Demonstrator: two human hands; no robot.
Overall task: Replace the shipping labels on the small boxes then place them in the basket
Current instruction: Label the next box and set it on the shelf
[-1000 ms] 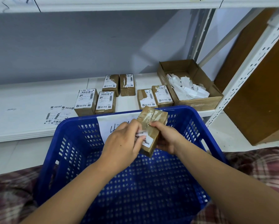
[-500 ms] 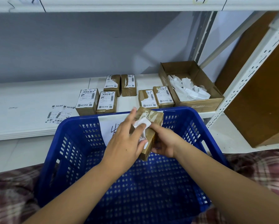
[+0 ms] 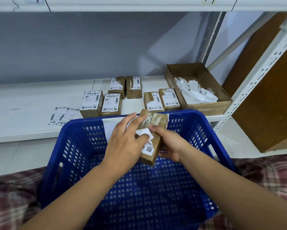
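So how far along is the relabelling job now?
Done: label scraps lie in the cardboard tray, but the blue basket holds no box. In hand: right hand holds a small box, left hand peels its old label. Left: six boxes on the shelf, plus fresh labels beside them.

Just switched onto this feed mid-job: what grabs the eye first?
Dead centre, the right hand grips a small box above the blue basket while the left hand pinches its old label, partly lifted. Behind, six more boxes wait on the white shelf, beside an open carton of crumpled white paper.
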